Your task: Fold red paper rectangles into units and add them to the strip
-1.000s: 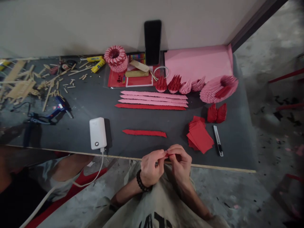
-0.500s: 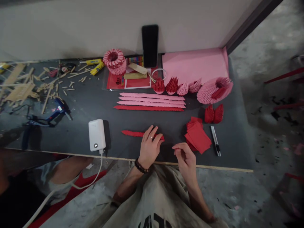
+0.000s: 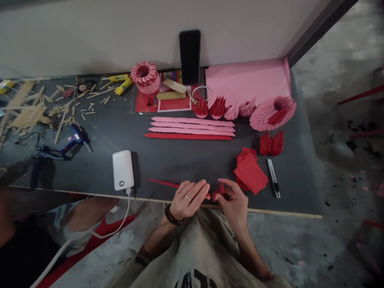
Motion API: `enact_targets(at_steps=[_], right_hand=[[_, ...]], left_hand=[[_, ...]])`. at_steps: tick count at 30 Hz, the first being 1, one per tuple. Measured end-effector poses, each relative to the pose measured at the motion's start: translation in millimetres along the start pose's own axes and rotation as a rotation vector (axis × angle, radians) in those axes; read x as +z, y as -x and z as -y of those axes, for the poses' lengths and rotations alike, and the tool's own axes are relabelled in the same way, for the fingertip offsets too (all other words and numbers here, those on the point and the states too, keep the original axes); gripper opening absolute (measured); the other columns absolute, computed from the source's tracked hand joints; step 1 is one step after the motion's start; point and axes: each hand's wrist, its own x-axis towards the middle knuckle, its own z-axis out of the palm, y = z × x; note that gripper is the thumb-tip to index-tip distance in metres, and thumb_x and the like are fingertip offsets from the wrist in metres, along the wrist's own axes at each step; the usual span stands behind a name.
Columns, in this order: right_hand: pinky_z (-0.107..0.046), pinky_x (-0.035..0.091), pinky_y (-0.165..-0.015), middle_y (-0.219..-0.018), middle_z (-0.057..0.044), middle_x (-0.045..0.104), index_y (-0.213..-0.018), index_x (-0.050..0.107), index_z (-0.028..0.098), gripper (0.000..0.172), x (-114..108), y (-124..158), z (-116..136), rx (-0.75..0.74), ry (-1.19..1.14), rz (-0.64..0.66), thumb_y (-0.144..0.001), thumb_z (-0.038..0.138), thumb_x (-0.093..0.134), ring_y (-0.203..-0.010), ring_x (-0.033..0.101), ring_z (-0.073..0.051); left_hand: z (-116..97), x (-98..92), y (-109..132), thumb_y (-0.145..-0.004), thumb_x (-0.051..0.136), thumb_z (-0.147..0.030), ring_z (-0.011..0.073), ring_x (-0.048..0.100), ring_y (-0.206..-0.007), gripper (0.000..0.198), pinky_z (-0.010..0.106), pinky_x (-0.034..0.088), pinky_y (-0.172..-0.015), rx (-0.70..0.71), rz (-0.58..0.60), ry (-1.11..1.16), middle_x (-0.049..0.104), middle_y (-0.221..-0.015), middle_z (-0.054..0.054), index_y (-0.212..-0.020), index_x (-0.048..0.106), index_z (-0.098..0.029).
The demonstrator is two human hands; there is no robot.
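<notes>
My left hand [image 3: 190, 198] is closed around a thin red strip of folded paper [image 3: 163, 182], whose pointed end reaches out to the left; its middle is hidden under my fingers. Between the thumb and fingers of my right hand [image 3: 234, 200] is a small red folded paper piece [image 3: 220, 189], close to the strip's right end. Whether the two touch I cannot tell. To the right lies a stack of red paper rectangles [image 3: 252, 172]. Beyond my hands, a long red folded strip [image 3: 189, 137] lies alongside several pink folded strips [image 3: 192, 125].
A utility knife [image 3: 273, 178] and red folded bundles [image 3: 271, 143] lie at right. Pink and red folded-paper pieces [image 3: 272, 114] line the back, near an upright phone [image 3: 190, 57]. At left are a white power bank [image 3: 123, 171], a blue glue gun [image 3: 70, 144] and wood scraps.
My left hand has drawn the red strip nearer the table's front edge and turned it on its side. My right hand has moved slightly, and a red folded piece now shows in its fingers.
</notes>
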Motion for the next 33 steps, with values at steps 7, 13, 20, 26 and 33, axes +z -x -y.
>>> enact_targets(at_steps=[7, 13, 20, 26, 33], right_hand=[[-0.024, 0.061, -0.064, -0.08, 0.0, 0.08, -0.101, 0.081, 0.025, 0.011, -5.4, 0.3, 5.0, -0.248, 0.245, 0.097, -0.094, 0.024, 0.072, -0.067, 0.075, -0.014], [-0.026, 0.063, -0.073, -0.098, -0.003, 0.079, -0.137, 0.071, 0.034, 0.053, -7.3, 1.1, 12.6, -0.492, 0.425, 0.212, -0.096, 0.006, 0.051, -0.083, 0.076, -0.017], [-0.025, 0.057, -0.06, -0.077, 0.001, 0.072, -0.128, 0.076, 0.028, 0.034, -6.1, 9.2, 14.4, -0.458, 0.349, 0.011, -0.097, 0.018, 0.065, -0.061, 0.065, -0.013], [-0.028, 0.058, -0.064, -0.084, -0.001, 0.075, -0.102, 0.079, 0.026, 0.012, -7.3, 8.1, 21.0, -0.294, 0.17, -0.01, -0.096, 0.024, 0.068, -0.069, 0.068, -0.015], [-0.028, 0.057, -0.06, -0.086, -0.002, 0.075, -0.1, 0.074, 0.026, 0.013, -2.1, 22.4, 35.5, -0.355, 0.212, 0.027, -0.096, 0.018, 0.064, -0.069, 0.07, -0.016]], left_hand=[[-3.5, -2.7, -8.8, -0.098, 0.072, -0.022, 0.0207, 0.079, -0.097, 0.042, 0.037, 0.058, -0.094, -0.02, -0.052, 0.063, 0.082, -0.119, 0.008, -0.139, 0.068, -0.028], [-16.4, -9.6, -23.4, -0.098, 0.073, -0.028, 0.0181, 0.078, -0.086, 0.023, 0.034, 0.057, -0.086, -0.063, -0.157, 0.161, 0.084, -0.104, 0.005, -0.121, 0.075, -0.028], [-13.9, -12.8, -23.6, -0.096, 0.075, -0.022, 0.0204, 0.08, -0.091, 0.033, 0.036, 0.057, -0.085, -0.068, -0.154, 0.127, 0.084, -0.11, 0.007, -0.129, 0.071, -0.025], [-16.6, -12.9, -23.6, -0.096, 0.073, -0.019, 0.0198, 0.081, -0.088, 0.023, 0.036, 0.058, -0.079, -0.061, -0.271, 0.213, 0.084, -0.115, 0.01, -0.118, 0.065, -0.023], [-20.7, -18.8, -15.3, -0.093, 0.071, -0.011, 0.0223, 0.082, -0.086, 0.03, 0.038, 0.059, -0.077, -0.009, -0.289, 0.105, 0.081, -0.121, 0.014, -0.119, 0.064, -0.024]])
